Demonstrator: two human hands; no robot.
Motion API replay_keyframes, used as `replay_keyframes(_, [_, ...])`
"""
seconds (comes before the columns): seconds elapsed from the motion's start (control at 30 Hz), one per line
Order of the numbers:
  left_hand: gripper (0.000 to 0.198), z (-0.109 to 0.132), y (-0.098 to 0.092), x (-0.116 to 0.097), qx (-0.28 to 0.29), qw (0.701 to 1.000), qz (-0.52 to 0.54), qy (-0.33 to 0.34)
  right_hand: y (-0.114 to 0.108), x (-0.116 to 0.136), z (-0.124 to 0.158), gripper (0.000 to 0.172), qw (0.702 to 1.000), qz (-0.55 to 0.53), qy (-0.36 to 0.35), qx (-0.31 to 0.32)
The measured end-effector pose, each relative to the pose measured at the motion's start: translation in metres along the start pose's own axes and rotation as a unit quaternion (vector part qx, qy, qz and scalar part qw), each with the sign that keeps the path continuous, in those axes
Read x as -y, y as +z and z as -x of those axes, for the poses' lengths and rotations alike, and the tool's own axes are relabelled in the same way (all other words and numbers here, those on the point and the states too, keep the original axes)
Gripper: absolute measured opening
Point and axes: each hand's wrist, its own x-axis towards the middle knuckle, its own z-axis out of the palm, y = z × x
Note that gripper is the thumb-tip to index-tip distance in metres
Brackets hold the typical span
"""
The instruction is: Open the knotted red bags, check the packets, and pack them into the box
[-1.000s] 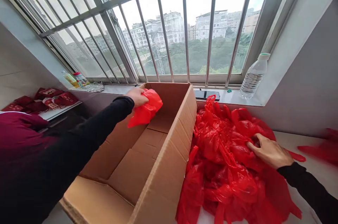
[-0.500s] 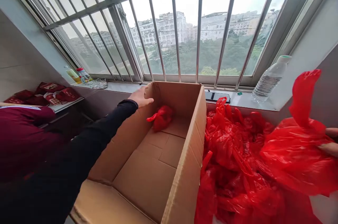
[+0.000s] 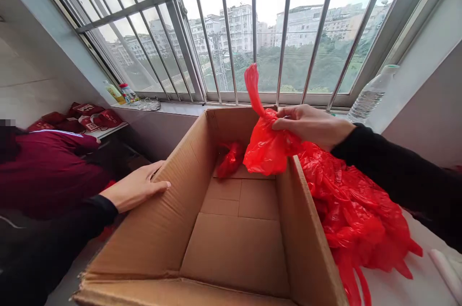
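Note:
An open cardboard box [image 3: 169, 229] stands in front of me below the window. My right hand [image 3: 310, 124] is closed on a bunched red plastic bag [image 3: 267, 145] and holds it over the box's far right corner. Another crumpled red bag [image 3: 230, 159] lies on the box floor at the far end. My left hand [image 3: 137, 188] rests flat, fingers stretched out, on the outer left flap of the box. A heap of red plastic bags [image 3: 353, 214] lies on the white surface right of the box.
A barred window [image 3: 252, 31] spans the back. A plastic water bottle [image 3: 371, 94] stands on the sill at right, small bottles [image 3: 121, 93] at the sill's left. A person in a dark red top [image 3: 46, 171] is at my left, with red packets [image 3: 90, 116] on a shelf behind.
My right hand lifted a red bag from the heap and brought it left over the box. My left hand dropped its bag into the box and drew back onto the left flap.

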Motion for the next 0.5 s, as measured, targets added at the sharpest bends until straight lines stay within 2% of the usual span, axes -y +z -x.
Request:
replay_keyframes(0.07, [0.067,0.017,0.008,0.01,-0.011,1.0,-0.007,-0.011,0.018,-0.009,-0.027,0.013,0.996,0.076,0.045,0.024])
replay_keyframes(0.17, [0.068,0.028,0.01,0.019,-0.032,0.997,-0.056,-0.031,0.042,-0.028,-0.06,0.016,0.991,0.122,0.059,0.024])
replay_keyframes(0.2, [0.07,0.03,0.008,0.017,-0.041,0.995,-0.081,-0.037,0.047,-0.033,-0.068,0.014,0.99,0.128,0.051,0.022])
replay_keyframes(0.27, [0.074,0.03,0.007,0.004,-0.081,0.986,-0.137,-0.047,0.048,-0.037,-0.076,0.03,0.99,0.136,0.018,0.011])
replay_keyframes(0.33, [0.074,0.024,0.011,-0.022,-0.145,0.965,-0.216,-0.023,0.035,-0.038,-0.076,0.054,0.988,0.149,-0.035,-0.023])
replay_keyframes(0.4, [0.066,0.006,0.025,-0.054,-0.173,0.933,-0.31,0.049,0.008,-0.043,-0.071,0.058,0.979,0.169,-0.077,-0.084])
replay_keyframes(0.47, [0.056,-0.025,0.049,-0.084,-0.111,0.927,-0.338,0.117,-0.027,-0.057,-0.064,0.047,0.964,0.197,-0.078,-0.159])
replay_keyframes(0.5, [0.052,-0.045,0.064,-0.097,-0.081,0.927,-0.343,0.13,-0.045,-0.07,-0.059,0.041,0.955,0.215,-0.058,-0.195])
